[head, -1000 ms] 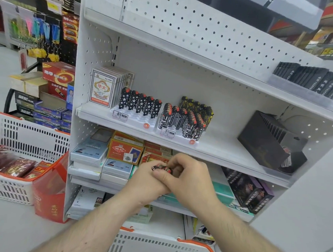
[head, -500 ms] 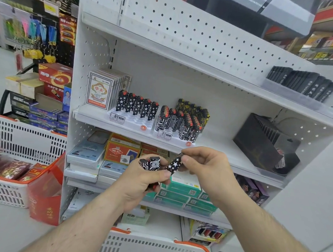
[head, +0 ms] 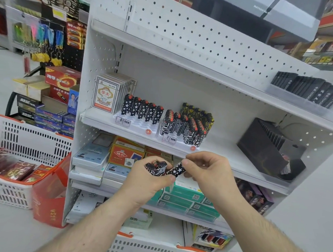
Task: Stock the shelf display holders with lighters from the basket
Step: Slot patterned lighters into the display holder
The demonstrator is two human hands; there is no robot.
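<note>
Holding: left hand [head: 147,179] clenches a small bunch of lighters [head: 156,168], tops up
Picking: right hand [head: 207,169] pinches star-print lighter [head: 176,170] by its upper end, lower end beside the left thumb
Location: in front of shelf edge [head: 227,163], below the star-print holder [head: 137,122]
Axis: long axis tilted, upper end toward the right hand
Handling: likely light, rigid, slick plastic; grip flat sides mid-body
Next: probably turn upright, base down into a free slot

Shelf [head: 218,153]: white painted metal, smooth, perforated back panel. Lighters [head: 176,169]: glossy printed wrap. Display holders [head: 137,122]: clear glossy plastic. Basket [head: 26,137]: white slotted plastic, orange rim. Card boxes [head: 104,92]: glossy, film-wrapped.
</note>
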